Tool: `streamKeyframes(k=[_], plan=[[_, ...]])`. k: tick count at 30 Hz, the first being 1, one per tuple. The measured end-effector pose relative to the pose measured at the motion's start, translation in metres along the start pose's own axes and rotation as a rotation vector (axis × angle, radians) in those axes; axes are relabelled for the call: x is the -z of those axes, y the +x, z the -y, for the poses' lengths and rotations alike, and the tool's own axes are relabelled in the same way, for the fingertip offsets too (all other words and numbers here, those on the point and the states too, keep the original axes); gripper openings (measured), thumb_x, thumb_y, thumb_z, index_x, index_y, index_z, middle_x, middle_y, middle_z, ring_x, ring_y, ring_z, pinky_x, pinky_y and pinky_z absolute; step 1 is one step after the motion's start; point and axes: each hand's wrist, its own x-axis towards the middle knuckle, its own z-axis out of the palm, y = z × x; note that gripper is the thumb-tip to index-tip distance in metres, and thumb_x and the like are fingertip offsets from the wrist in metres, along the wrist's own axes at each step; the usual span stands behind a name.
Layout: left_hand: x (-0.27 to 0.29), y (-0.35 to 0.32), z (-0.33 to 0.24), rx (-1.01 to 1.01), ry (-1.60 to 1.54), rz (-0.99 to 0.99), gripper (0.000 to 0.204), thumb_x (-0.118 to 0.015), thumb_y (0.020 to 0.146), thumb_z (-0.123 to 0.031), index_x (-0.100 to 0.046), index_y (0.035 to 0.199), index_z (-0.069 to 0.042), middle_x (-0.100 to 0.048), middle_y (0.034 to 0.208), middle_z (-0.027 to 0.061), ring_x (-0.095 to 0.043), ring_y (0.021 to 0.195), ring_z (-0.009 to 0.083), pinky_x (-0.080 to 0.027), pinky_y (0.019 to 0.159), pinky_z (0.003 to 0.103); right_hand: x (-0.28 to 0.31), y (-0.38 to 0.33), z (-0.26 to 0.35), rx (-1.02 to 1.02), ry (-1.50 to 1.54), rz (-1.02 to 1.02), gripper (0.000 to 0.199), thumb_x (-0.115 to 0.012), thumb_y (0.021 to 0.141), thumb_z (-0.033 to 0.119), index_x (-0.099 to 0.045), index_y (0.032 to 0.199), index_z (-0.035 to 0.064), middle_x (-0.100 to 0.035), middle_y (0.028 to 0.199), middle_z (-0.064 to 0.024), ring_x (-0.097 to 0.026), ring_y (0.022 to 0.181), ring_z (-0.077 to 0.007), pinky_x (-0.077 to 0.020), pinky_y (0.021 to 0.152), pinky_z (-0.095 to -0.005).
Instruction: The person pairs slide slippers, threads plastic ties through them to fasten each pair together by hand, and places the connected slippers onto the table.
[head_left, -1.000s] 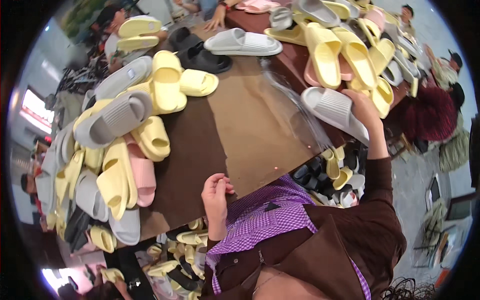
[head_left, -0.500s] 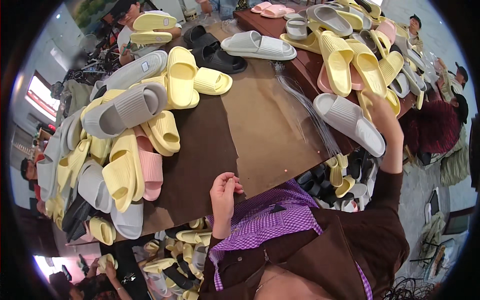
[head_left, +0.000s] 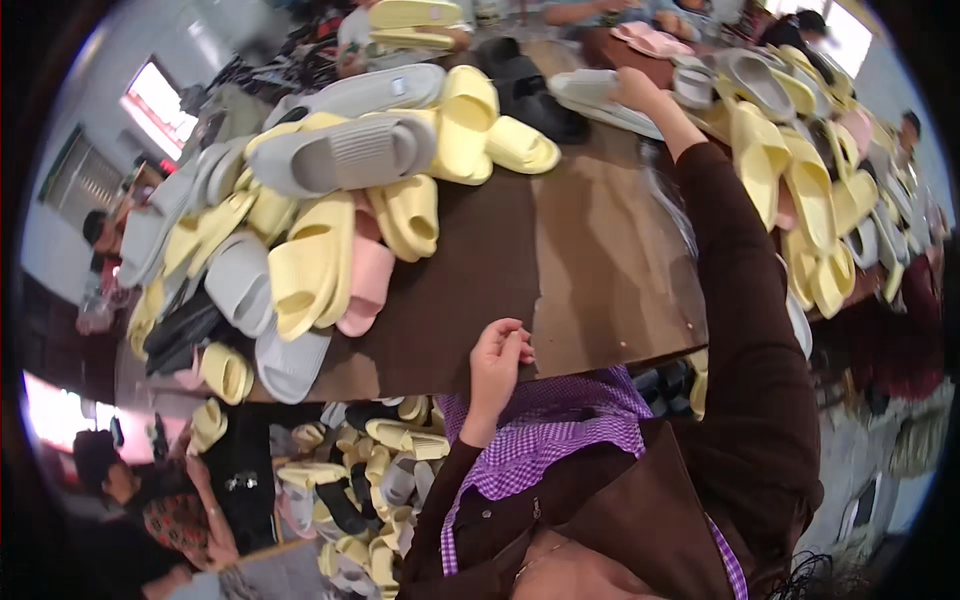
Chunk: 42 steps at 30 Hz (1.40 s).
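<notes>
Left hand hangs half-curled, empty, over the tabletop's near edge; right hand, arm stretched far forward, has swung from the yellow slippers to a far-side grey slipper, grip hidden!

"What's past the worktop's left edge?"
"A bright window — and off the near left corner, a co-worker in a dark cap."
"On its right side?"
"Clear plastic strands."
</notes>
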Motion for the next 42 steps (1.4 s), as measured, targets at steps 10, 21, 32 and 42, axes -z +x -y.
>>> streamKeyframes(k=[10,21,32,42], plan=[[0.005,-0.005,0.01,-0.044,0.065,0.031,0.015,-0.048,0.093,-0.006,-0.054,0.104,0.001,-0.058,0.086,0.0045,-0.056,0.07,0.0074,-0.049,0.062,0.022,-0.073,0.005,0.004,-0.303,0.171,-0.36,0.033,-0.064,0.071,0.027,-0.063,0.079,-0.0048,-0.064,0.082,-0.0251,-0.061,0.084,-0.0405,-0.0476,0.076,-0.0459],[-0.003,0.009,0.003,-0.044,0.036,0.076,0.027,-0.05,0.091,-0.005,-0.046,0.117,0.001,-0.055,0.098,0.0065,-0.056,0.075,0.0087,-0.047,0.065,0.02,0.081,-0.052,0.126,-0.512,1.912,-0.184,0.019,-0.066,0.084,0.02,-0.055,0.082,0.0046,-0.055,0.062,-0.0035,-0.053,0.053,-0.0124,-0.0382,0.041,-0.0227],[0.002,0.018,-0.035,-0.693,0.78,-0.328,0.057,-0.059,0.084,-0.007,-0.032,0.133,0.002,-0.043,0.124,0.0214,-0.045,0.113,0.0321,-0.041,0.091,0.036,0.04,-0.177,0.265,-0.898,2.745,0.156,0.013,-0.059,0.089,0.017,-0.053,0.087,0.0057,-0.057,0.069,-0.0035,-0.053,0.057,-0.0121,-0.0425,0.048,-0.0214],[0.018,-0.021,-0.032,-0.545,0.809,-0.216,0.036,-0.054,0.091,-0.015,-0.044,0.118,0.005,-0.058,0.104,0.0209,-0.061,0.088,0.0353,-0.05,0.076,0.036,0.045,-0.213,0.267,-0.785,2.507,0.202,0.02,-0.057,0.09,0.017,-0.056,0.099,-0.0002,-0.059,0.066,-0.006,-0.056,0.056,-0.0139,-0.0457,0.05,-0.0242]])
